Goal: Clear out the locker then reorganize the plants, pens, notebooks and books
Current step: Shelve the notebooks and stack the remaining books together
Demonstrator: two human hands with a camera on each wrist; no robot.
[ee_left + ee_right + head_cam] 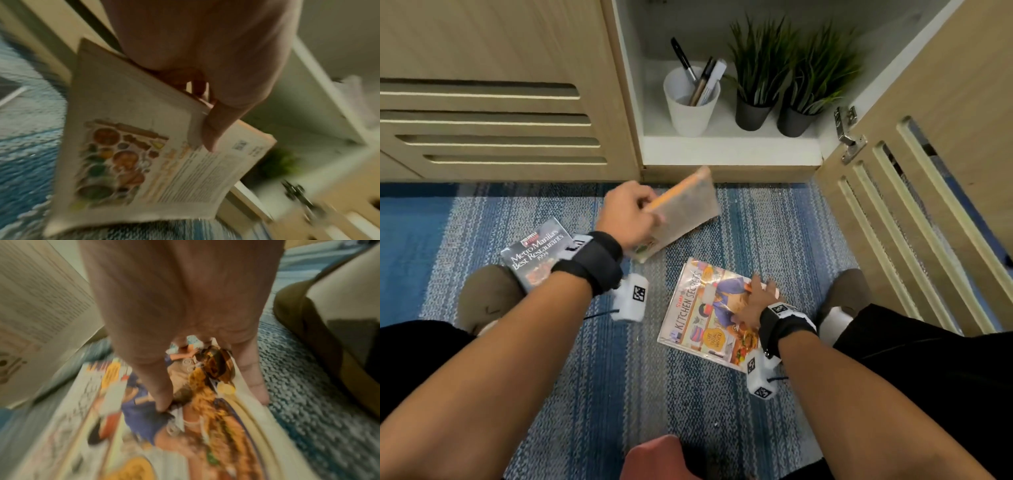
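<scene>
Books are coming into play now: the left hand is gripping a cookbook by its edge, thumb curled over the back cover, and holding it tilted off the carpet just in front of the locker, likely to stand it inside. The right hand is lying on the Kitchen Secrets book, fingers spread on the cover and thumb reaching past its edge to the carpet, probably getting under that edge for a lift. A third book is waiting flat by the left wrist. Inside the locker, the pen cup and two plants are sitting at the front, leaving room behind them.
</scene>
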